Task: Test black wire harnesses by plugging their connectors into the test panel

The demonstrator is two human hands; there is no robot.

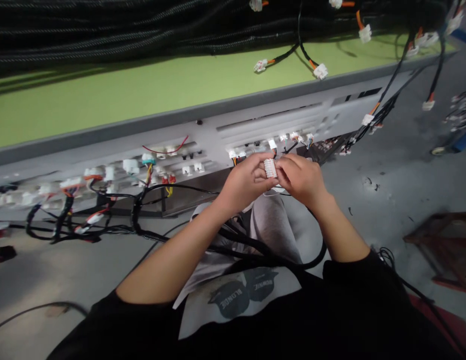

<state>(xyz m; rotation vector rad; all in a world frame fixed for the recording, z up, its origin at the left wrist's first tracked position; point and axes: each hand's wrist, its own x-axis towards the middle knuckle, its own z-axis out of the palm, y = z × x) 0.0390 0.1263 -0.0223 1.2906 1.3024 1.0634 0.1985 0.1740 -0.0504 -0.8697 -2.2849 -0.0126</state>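
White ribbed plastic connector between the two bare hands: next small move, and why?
Probably steady the white ribbed plastic connector in the left hand and make a slight fingertip adjustment with the right hand. The left hand grips its left side, and the right hand is curled at its right edge; what it pinches, if anything, is hidden.

A small white plastic connector block (270,168), roughly rectangular, sits held in the air between the person's two hands. Narrow ridges or slots run in a row across its visible face, too small to count. Its long side stands nearly upright in view, the top leaning slightly left. The fingers of the left hand (248,178) hold its left side; those of the right hand (301,178) meet its right edge. Its underside is hidden.
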